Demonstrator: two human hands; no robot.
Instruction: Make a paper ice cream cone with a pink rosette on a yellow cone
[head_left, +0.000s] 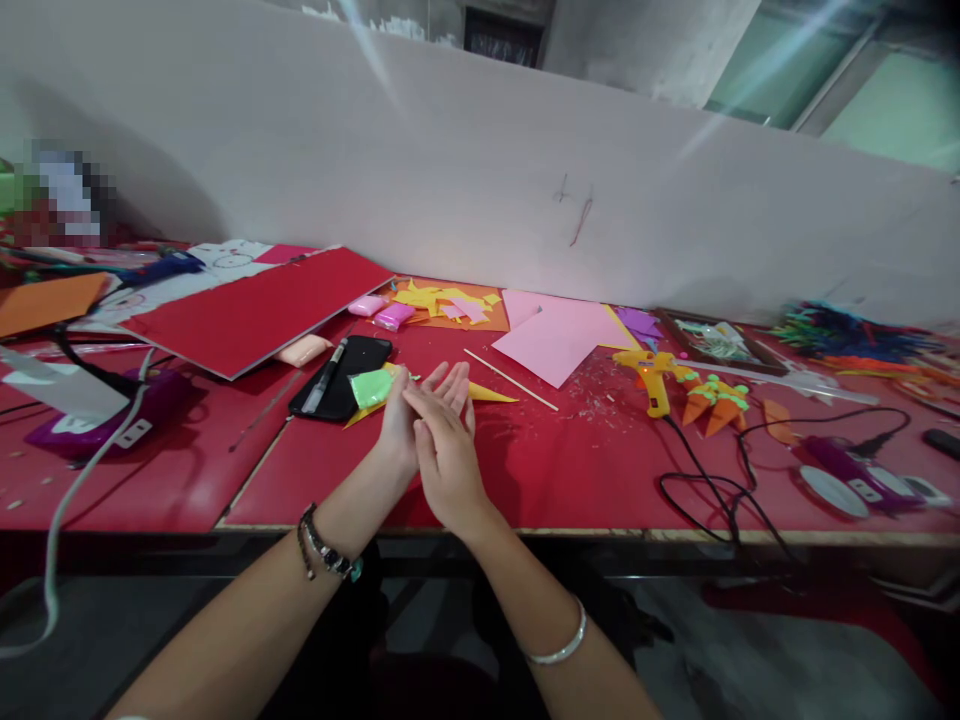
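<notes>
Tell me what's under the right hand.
The left hand, its fingertips showing beyond the right hand. Anything between the two is covered and cannot be seen.

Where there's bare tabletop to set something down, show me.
Widest: the red tabletop between the right hand and the black cord, near the front edge. Smaller: between the black phone and the front edge. Crowded: around the yellow glue gun and along the back, with pink paper and yellow paper scraps.
</notes>
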